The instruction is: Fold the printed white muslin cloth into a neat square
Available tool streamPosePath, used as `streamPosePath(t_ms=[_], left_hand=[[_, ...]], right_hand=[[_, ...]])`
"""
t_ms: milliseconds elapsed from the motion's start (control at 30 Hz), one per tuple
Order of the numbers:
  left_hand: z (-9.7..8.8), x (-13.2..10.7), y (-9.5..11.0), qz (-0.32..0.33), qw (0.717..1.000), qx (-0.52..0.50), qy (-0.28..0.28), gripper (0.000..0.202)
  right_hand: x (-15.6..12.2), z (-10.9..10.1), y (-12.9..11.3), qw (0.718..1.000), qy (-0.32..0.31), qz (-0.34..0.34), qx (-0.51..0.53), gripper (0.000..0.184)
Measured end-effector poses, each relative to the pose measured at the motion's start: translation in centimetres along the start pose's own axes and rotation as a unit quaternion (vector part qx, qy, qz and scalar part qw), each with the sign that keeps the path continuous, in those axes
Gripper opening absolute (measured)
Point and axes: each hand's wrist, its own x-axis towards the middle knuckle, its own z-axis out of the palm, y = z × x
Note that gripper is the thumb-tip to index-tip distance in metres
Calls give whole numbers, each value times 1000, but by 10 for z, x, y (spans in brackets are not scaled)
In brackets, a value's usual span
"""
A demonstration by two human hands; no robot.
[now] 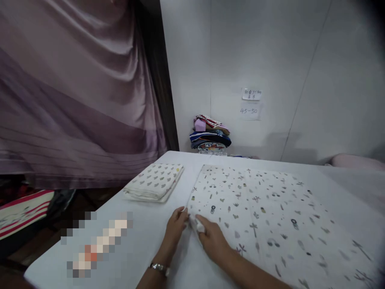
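Observation:
A white cloth printed with small palm trees, rainbows and leaves lies spread over the right side of the table. Its left edge runs between my two hands. My left hand, with a metal watch or bracelet at the wrist, has its fingers closed at that edge; the pinch itself is partly hidden. My right hand grips a bunched white bit of the cloth between thumb and fingers, just right of the left hand. Farther back on the left rests a folded white cloth with a small repeated grey print.
The white table has a blurred-out patch at its left front. Folded coloured fabrics are stacked beyond the far edge by the wall. A mauve curtain-like cloth hangs at left. Two paper notes are on the wall.

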Motion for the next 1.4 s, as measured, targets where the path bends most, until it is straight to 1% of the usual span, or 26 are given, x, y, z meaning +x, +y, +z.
streamPosePath(t_ms=[33, 100, 167, 200, 233, 267, 333, 400, 467, 533, 600, 667, 733, 800, 900, 1000, 1067, 1233, 1300, 1333, 1400], left_hand=[[-2, 6, -2, -4, 1000, 8, 5, 60], [-6, 18, -7, 2, 999, 35, 12, 59], [-11, 26, -13, 15, 997, 79, 19, 59], [-13, 28, -15, 24, 994, 104, 19, 59], [-15, 29, -17, 36, 991, 129, 16, 60], [-15, 29, -19, 50, 987, 153, 11, 61], [-14, 26, -21, 74, 976, 203, -3, 63], [-10, 21, -19, 90, 963, 254, -19, 62], [-8, 17, -16, 102, 947, 302, -34, 58], [-6, 16, -13, 113, 933, 340, -45, 56], [-7, 19, -12, 121, 921, 369, -41, 55], [-7, 21, -13, 126, 911, 392, -35, 56], [-6, 23, -12, 131, 902, 411, -32, 56], [-5, 21, -11, 135, 893, 428, -32, 57], [-4, 18, -6, 139, 883, 446, -36, 58], [-2, 18, -2, 143, 873, 465, -46, 58], [-2, 21, -3, 143, 863, 483, -47, 54], [-5, 31, -9, 139, 837, 529, -27, 42], [-4, 29, -6, 148, 822, 549, -26, 39], [-3, 26, -4, 155, 811, 564, -25, 40], [6, 13, 4, 180, 785, 593, -21, 43]], right_hand=[[-3, 2, -3, 999, -29, -19, -23, 52], [-8, 9, -8, 988, -112, -74, -73, 53], [-12, 16, -9, 962, -194, -151, -115, 45], [-13, 19, -9, 948, -223, -189, -129, 37], [-14, 19, -7, 936, -239, -219, -136, 31], [-16, 17, -6, 931, -241, -238, -139, 27], [-21, 6, -1, 941, -198, -235, -138, 25], [-30, -10, 4, 959, -137, -191, -159, 31], [-41, -25, 9, 966, -106, -137, -194, 43], [-52, -35, 14, 963, -121, -105, -215, 51], [-63, -44, 16, 960, -147, -99, -215, 53], [-77, -55, 15, 960, -158, -94, -210, 55], [-94, -71, 11, 964, -146, -81, -209, 60], [-116, -91, 9, 966, -122, -56, -222, 62], [-154, -127, 14, 961, -77, -3, -266, 55], [-196, -166, 29, 944, -15, 55, -325, 48], [-227, -195, 41, 925, 32, 95, -367, 45], [-300, -263, 69, 855, 161, 196, -453, 42], [-319, -282, 76, 832, 211, 206, -469, 42], [-324, -289, 79, 826, 234, 201, -471, 43], [-325, -296, 80, 827, 270, 181, -458, 41]])
